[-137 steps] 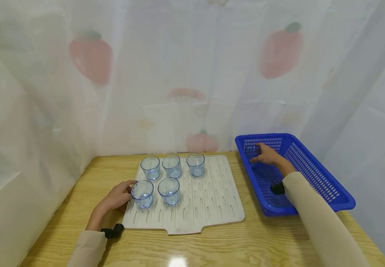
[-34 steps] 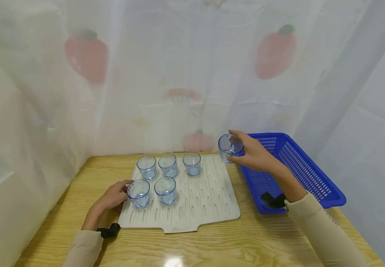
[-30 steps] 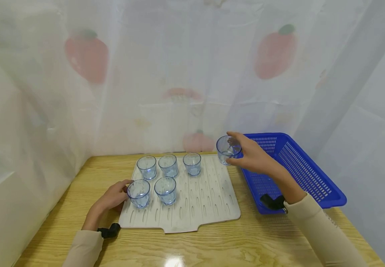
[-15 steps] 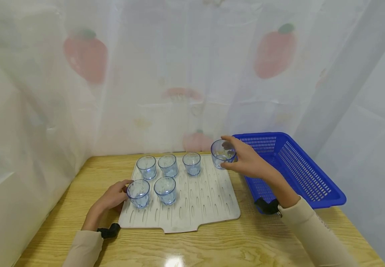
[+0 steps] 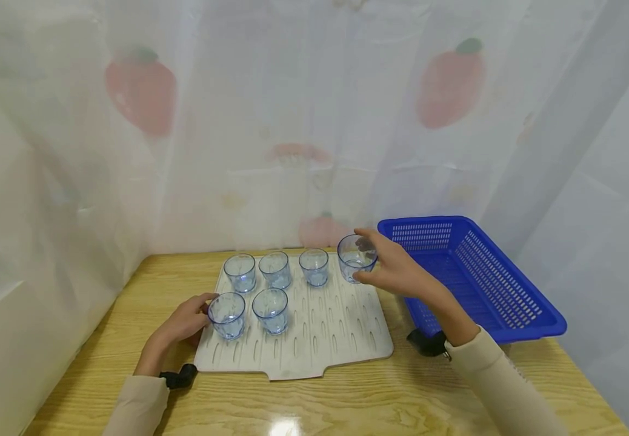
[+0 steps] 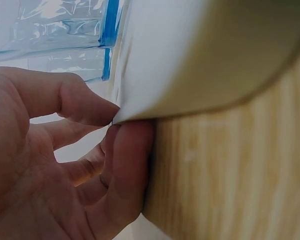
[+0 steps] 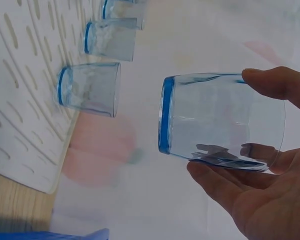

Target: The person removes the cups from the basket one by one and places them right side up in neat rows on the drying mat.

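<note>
My right hand (image 5: 396, 266) holds a clear, blue-tinted drinking glass (image 5: 354, 259) upright by its sides, thumb on one side and fingers on the other. The glass hangs over the far right part of the white draining mat (image 5: 331, 339); its thick blue base is clear of the mat in the right wrist view. My left hand (image 5: 185, 321) pinches the mat's left edge between thumb and fingers, close to the front left glass (image 5: 228, 320). Several matching glasses stand upright on the mat: a back row of three, including one (image 5: 314, 269) beside the held glass, and two in front.
A blue perforated basket (image 5: 502, 330) stands at the right of the wooden table (image 5: 347, 402); its visible floor holds no glass. A white curtain (image 5: 292, 91) with strawberry prints hangs behind and at the sides.
My right hand has taken the glass from the basket and carried it left and, lately, down over the mat's back right. My left hand stays at the mat's edge; the standing glasses have not moved.
</note>
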Demonstrator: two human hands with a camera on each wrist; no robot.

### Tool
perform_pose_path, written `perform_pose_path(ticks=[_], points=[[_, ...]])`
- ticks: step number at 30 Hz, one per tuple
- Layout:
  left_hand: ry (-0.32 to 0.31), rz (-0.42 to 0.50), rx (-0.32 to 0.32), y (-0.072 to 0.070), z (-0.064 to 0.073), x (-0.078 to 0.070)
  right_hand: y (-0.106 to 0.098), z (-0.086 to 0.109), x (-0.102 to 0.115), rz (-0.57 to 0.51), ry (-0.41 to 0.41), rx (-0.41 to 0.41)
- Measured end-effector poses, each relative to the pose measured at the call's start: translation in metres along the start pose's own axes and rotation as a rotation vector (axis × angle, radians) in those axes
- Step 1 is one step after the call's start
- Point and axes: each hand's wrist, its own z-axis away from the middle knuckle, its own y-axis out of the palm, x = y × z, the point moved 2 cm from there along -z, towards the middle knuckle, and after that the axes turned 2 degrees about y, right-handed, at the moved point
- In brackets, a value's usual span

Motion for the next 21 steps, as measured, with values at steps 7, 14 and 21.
perform_pose_path(ticks=[7,14,21], points=[[-0.005,0.007,0.007,0.0,0.001,0.0,0.009,0.001,0.001,-0.035,-0.006,0.009],[0.001,-0.005,0.0,-0.001,0.001,0.001,0.019,-0.002,0.002,-0.026,-0.039,-0.003],[-0.006,0.004,0.003,0.002,-0.001,0.001,0.027,-0.002,0.003,-0.052,-0.026,0.001]])
